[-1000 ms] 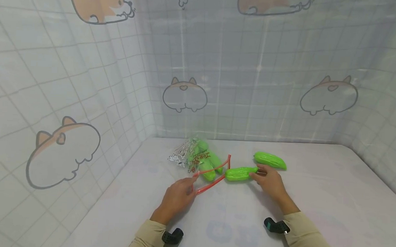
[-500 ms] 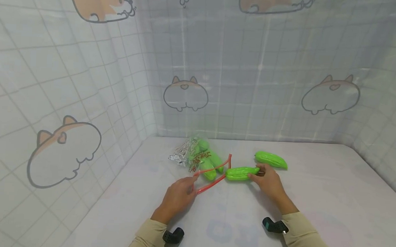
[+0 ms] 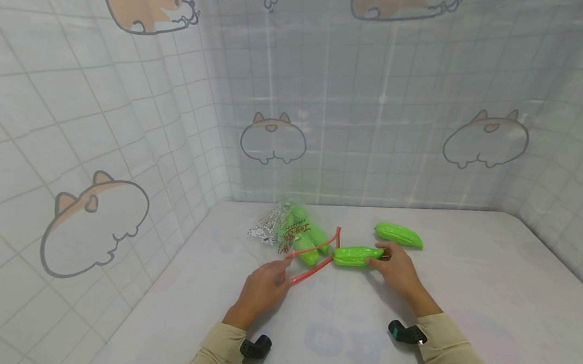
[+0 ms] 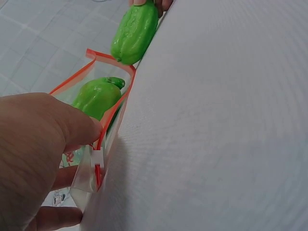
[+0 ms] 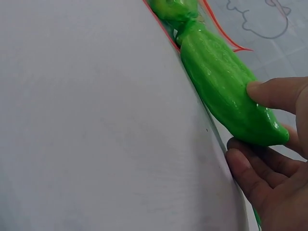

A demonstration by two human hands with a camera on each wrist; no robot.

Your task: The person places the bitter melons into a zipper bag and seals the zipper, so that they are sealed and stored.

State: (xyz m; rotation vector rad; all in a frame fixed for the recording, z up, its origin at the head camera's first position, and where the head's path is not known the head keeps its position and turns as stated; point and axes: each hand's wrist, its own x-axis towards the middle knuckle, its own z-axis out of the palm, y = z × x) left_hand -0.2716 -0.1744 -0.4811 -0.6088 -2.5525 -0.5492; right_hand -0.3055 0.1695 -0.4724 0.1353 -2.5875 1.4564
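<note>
My left hand [image 3: 263,286] pinches the near edge of a clear slider bag [image 4: 86,183] with a red zip rim, whose mouth gapes to the right. Inside the bag lie several green bitter melons [image 4: 98,98]; printed lettering shows on its plastic. With thumb and fingers, my right hand [image 3: 399,268] grips the tail end of another glossy, ridged bitter melon [image 3: 354,256]. That melon's free end sits right at the bag's red mouth in the head view. One more bitter melon, loose on the table [image 3: 344,314], is the far melon [image 3: 399,235] beyond my right hand.
A pale curtain [image 3: 349,97] with a grid and cartoon dogs stands behind the table, and more of it hangs on the left and right. Each wrist carries a black camera mount, the left mount [image 3: 256,347] and the right mount [image 3: 407,333].
Almost nothing differs. The bitter melon in my right hand has shifted very slightly to the right; the left hand and the bag keep their places.
</note>
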